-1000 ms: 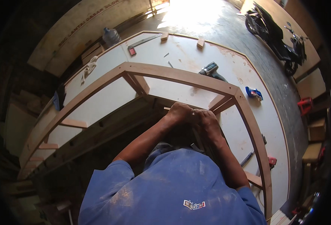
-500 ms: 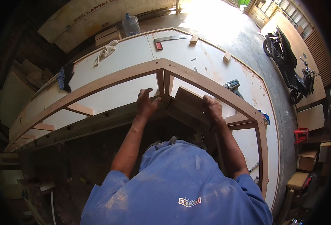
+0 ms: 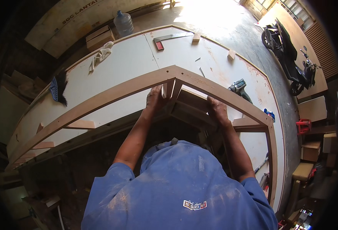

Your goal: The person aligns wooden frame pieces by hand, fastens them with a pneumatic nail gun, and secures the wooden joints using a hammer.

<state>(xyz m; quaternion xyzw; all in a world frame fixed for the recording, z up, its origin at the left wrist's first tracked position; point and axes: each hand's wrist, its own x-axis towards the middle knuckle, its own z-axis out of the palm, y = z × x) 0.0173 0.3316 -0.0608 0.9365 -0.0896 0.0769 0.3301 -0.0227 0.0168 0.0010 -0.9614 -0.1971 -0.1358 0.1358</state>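
Observation:
A pale wooden frame (image 3: pixel 120 88) bends at a corner in front of me, above a white panel (image 3: pixel 134 50). My left hand (image 3: pixel 156 98) is at that corner, its fingers closed about a short wooden post (image 3: pixel 168 89) under the rail; the post hides some fingertips. My right hand (image 3: pixel 217 110) grips the right end of a short wooden board (image 3: pixel 193 99), fingers over its top edge. The board sits tilted inside the frame, just right of the corner, its left end close to the post.
On the panel lie a try square (image 3: pixel 159 44), wood blocks (image 3: pixel 196 37), a cordless drill (image 3: pixel 241 89), a pale cloth (image 3: pixel 100 56) and a black-bristled brush (image 3: pixel 59 88). Beyond stand a water jug (image 3: pixel 123 25) and a motorbike (image 3: pixel 284 50). A red stool (image 3: pixel 303 126) is at right.
My left hand has moved right and forward from open air to the corner post, its fingers closing there. The right hand stays on the board. The whole view has shifted slightly.

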